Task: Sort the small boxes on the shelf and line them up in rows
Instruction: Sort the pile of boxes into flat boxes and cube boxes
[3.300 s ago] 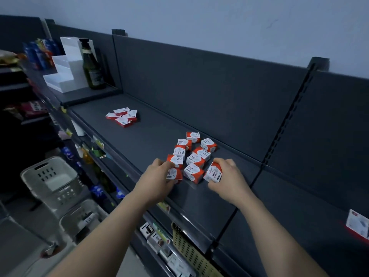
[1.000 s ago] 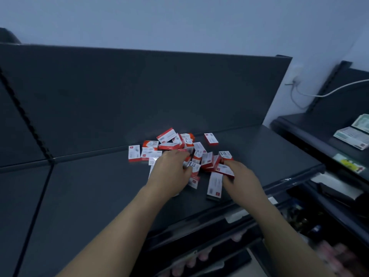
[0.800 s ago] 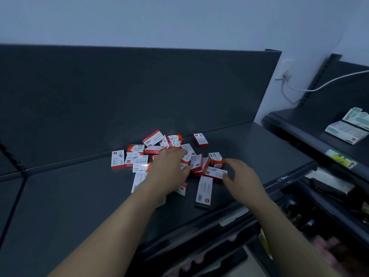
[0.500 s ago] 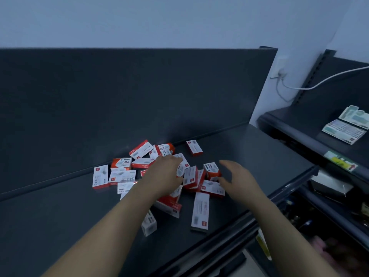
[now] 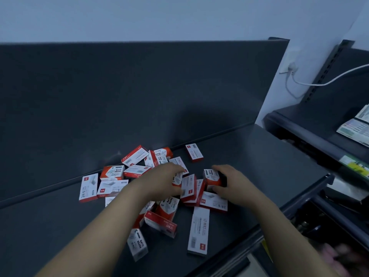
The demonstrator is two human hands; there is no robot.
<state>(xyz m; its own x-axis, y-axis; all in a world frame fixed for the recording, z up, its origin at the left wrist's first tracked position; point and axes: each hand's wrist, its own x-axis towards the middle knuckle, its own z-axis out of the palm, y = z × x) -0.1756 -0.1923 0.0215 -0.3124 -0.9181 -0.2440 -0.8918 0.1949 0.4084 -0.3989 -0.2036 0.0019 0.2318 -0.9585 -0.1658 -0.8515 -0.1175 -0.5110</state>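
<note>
A jumbled pile of several small red and white boxes (image 5: 111,187) lies on the dark shelf (image 5: 259,166), near its back panel. Some read "PAPER CLIPS", others "24/6". My left hand (image 5: 161,183) reaches into the middle of the pile, its fingers and thumb curled round a small white and red box (image 5: 177,179). My right hand (image 5: 232,184) grips an orange paper clips box (image 5: 211,176) standing on the pile's right side. A long white staple box (image 5: 198,230) lies nearest the front edge. One box (image 5: 194,152) lies apart at the back.
The dark back panel (image 5: 139,96) rises behind the pile. To the right stands a second shelf unit with flat packets (image 5: 355,128) on it. A white cable (image 5: 329,81) runs from a wall socket (image 5: 289,66). The shelf's front edge (image 5: 249,242) drops to lower shelves.
My right hand moved left into the pile and closed round the paper clips box. My left hand stayed in the middle of the pile. The view drew closer.
</note>
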